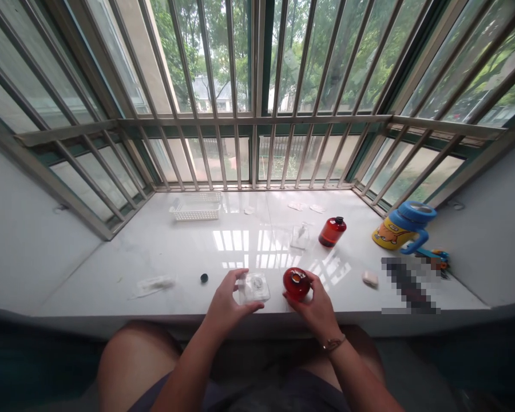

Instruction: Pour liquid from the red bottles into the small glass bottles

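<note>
My left hand point(232, 297) is closed around the side of a clear, square-shouldered bottle point(256, 288), thumb in front and fingers behind. The clear bottle's round neck faces up with no cap on it. In my right hand point(315, 300) is a red translucent round bottle point(296, 284), its neck also uncapped and tipped slightly toward me. A gap separates the two bottles, both near the front edge of the white sill point(184, 257). Left of my left hand lies a small dark cap point(204, 278). How much is inside either held bottle I cannot tell.
Behind stand a second red bottle point(332, 232) with a black cap and a clear bottle point(300, 236). A white basket point(196, 207) is at the back left. On the right are a blue-yellow jug point(401, 227) and a pinkish block point(369, 279). Clear plastic wrapping point(154, 285) lies left.
</note>
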Motion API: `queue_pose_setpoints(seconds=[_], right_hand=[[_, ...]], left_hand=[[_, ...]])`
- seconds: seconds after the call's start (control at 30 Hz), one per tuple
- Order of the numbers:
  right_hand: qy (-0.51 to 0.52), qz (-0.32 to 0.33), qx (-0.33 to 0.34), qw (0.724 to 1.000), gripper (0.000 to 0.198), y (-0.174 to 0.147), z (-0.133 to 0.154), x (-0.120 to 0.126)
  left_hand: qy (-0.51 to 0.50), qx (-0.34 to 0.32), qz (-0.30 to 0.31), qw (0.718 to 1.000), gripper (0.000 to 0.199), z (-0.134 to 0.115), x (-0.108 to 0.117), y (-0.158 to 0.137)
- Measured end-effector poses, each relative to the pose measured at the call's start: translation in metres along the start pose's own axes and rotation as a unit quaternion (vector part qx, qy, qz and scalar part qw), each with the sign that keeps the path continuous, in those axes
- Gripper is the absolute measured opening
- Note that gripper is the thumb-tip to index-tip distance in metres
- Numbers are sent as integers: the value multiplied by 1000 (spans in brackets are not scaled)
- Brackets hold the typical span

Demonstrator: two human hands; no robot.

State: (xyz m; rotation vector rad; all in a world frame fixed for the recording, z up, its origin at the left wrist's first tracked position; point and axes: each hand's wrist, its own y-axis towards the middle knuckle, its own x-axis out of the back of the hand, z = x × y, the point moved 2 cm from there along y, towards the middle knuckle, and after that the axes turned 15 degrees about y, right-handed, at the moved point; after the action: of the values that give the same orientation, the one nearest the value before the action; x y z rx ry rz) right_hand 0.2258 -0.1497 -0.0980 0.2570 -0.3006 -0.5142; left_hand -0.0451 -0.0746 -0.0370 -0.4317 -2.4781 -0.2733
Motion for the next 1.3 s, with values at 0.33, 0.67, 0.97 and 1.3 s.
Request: queue_pose_setpoints(seconds=[0.33,0.67,0.97,1.3], right_hand=[[109,136,-37,984,80,8,-9,-12],[87,52,-41,994,91,-3,-23,-34],[-34,112,148,982,70,8,27,-16],[-191,160,306,919,65,31,69,5]], left_hand=[[21,-29,-7,999,72,4,4,-2],[30,-31,-27,999,73,4,1,-2],[67,-67,-49,994,74,-1,3,-6],[69,-84,-42,993,76,-8,-1,-9]])
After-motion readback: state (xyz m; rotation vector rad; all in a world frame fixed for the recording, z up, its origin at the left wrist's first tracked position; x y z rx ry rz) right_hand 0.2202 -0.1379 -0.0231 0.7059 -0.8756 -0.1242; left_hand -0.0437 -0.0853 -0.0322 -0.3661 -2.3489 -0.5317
